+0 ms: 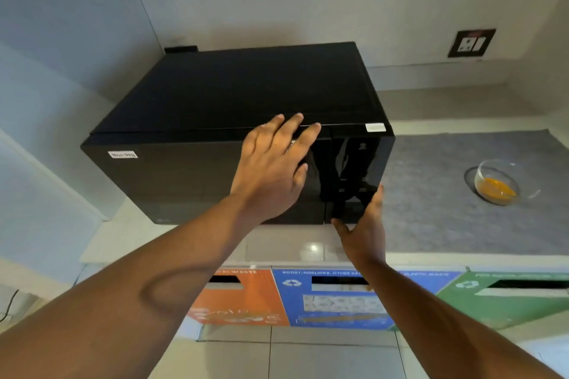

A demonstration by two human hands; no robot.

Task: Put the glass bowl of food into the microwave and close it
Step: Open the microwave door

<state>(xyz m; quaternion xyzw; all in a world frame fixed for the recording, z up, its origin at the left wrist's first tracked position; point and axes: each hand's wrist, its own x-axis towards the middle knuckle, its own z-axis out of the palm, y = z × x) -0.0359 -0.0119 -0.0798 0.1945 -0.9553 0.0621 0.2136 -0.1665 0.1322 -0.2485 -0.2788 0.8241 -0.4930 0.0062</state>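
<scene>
A black microwave [191, 144] stands on the counter in the corner, its door shut, with a "Non-Veg" label at the door's upper left. My left hand [274, 163] lies flat with spread fingers on the door's upper right, fingertips at the top edge. My right hand [366, 224] is open at the lower right corner of the control panel, fingers touching it. The glass bowl [500, 181] with orange-yellow food sits alone on the grey mat to the right of the microwave, well away from both hands.
A grey mat [446, 194] covers the counter's right side. A wall socket [471, 43] is at the back right. Below the counter front are orange [240, 301], blue [335, 301] and green [508, 298] waste bin panels with slots.
</scene>
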